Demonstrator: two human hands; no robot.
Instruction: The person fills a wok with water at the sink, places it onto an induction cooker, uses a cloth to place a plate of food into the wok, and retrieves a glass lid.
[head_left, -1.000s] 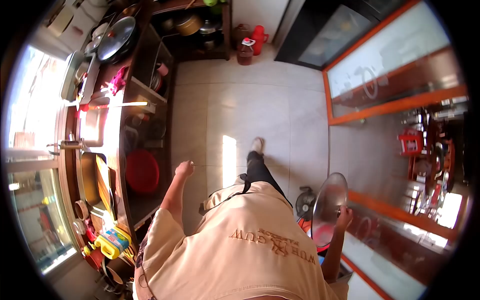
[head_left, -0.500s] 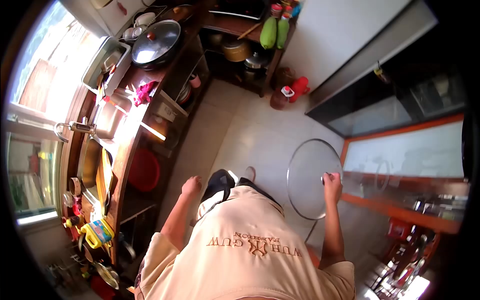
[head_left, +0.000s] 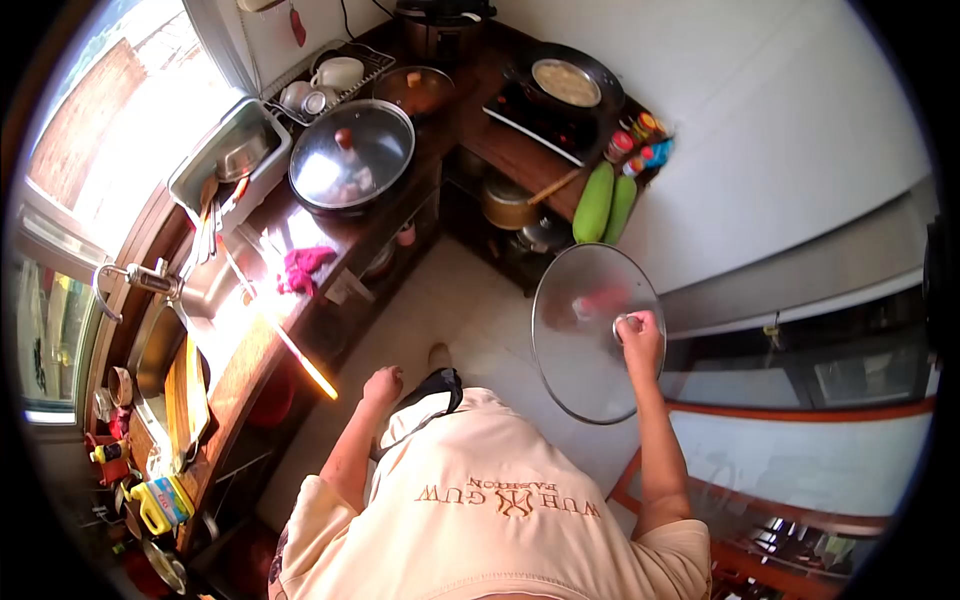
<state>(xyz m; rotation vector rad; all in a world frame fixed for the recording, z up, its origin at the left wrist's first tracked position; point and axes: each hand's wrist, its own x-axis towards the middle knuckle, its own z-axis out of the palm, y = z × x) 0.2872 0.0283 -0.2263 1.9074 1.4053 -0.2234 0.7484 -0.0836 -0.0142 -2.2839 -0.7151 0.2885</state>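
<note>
A large round glass lid (head_left: 585,360) with a metal rim hangs from my right hand (head_left: 641,338), whose fingers are closed round its knob. Through the glass a blurred red shape shows. My left hand (head_left: 382,386) is in front of my body with its fingers curled, and whether it holds something small is hidden. On the corner counter ahead, a black wok (head_left: 611,84) sits on an induction cooker (head_left: 532,122), with a dish of pale food (head_left: 567,82) inside it.
Two green gourds (head_left: 594,203) and several small jars lie by the cooker's right side. Along the left counter are a lidded pan (head_left: 352,155), a pink cloth (head_left: 305,270), a faucet (head_left: 152,278) and a yellow bottle (head_left: 160,504). A pot (head_left: 508,204) stands on a shelf below the corner counter.
The view has swung right and nearer the corner counter, and the wok and its dish have come into sight. The lid has stayed in my right hand, now in front of the gourds.
</note>
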